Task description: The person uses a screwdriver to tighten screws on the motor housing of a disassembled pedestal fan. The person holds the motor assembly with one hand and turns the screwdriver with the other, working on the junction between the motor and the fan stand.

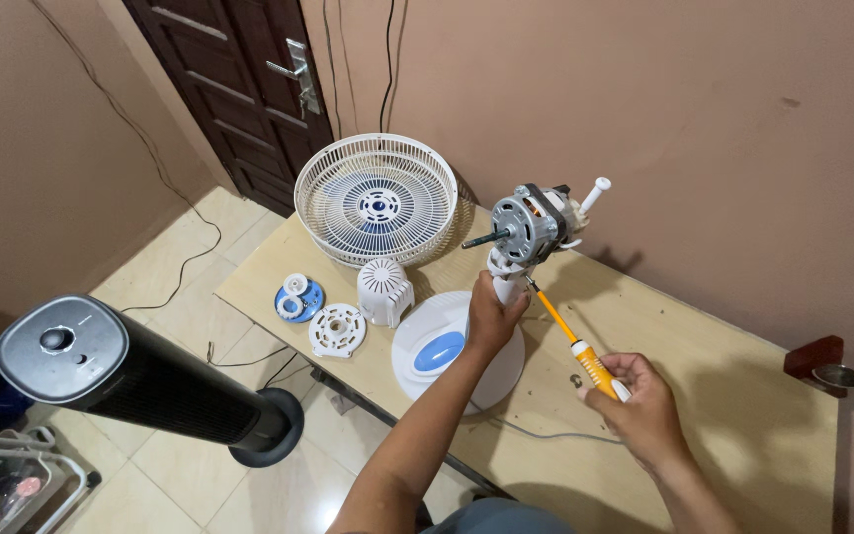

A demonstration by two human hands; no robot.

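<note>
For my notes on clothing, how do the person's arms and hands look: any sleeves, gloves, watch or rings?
Both forearms are bare as far as the picture shows, with no sleeves in view. The left hand and the right hand wear no gloves. No watch, bracelet or ring shows on either. A bit of grey-blue clothing shows at the bottom edge.

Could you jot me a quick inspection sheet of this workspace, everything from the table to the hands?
Surface: wooden table, partly bare.
Job's things: fan motor on a white neck above the fan base; orange screwdriver tip under the motor.
Clutter: fan grille, white motor cover, blue disc, white round plate.
Hands: left hand grips the neck; right hand holds the screwdriver.
Cables: grey cord on the table; black wires on wall and floor.
Surroundings: dark door, black tower fan, tiled floor.
</note>
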